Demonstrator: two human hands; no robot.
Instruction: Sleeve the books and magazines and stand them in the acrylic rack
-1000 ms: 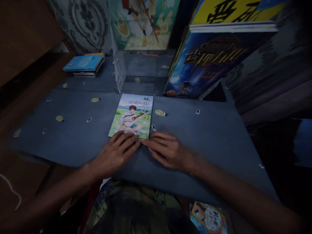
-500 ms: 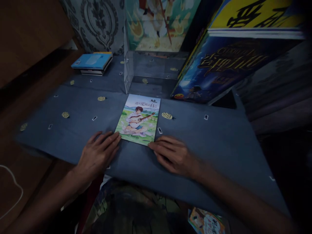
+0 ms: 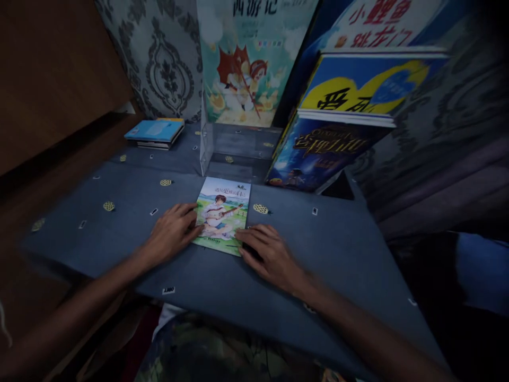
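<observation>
A thin book (image 3: 222, 215) lies flat on the table, its cover showing a figure playing guitar on grass. At its left side is my left hand (image 3: 170, 231), fingers along the edge and thumb on the lower part of the cover. My right hand (image 3: 270, 254) holds the lower right edge, with fingertips over the cover's margin and the thumb close below. Both hands rest low on the cloth, gripping the book from its two sides. The undersides of the fingers are hidden.
A dark blue tablecloth (image 3: 131, 233) with pineapple prints covers the table. Behind the book is a clear stand (image 3: 204, 148) with a teal picture book (image 3: 242, 74). Tall books (image 3: 318, 154) lean at the right. A small stack of books (image 3: 155, 131) lies at the back left.
My hands have shifted from the book's bottom corners up along its sides. The view has tilted up, showing more of the standing books. The book still lies flat.
</observation>
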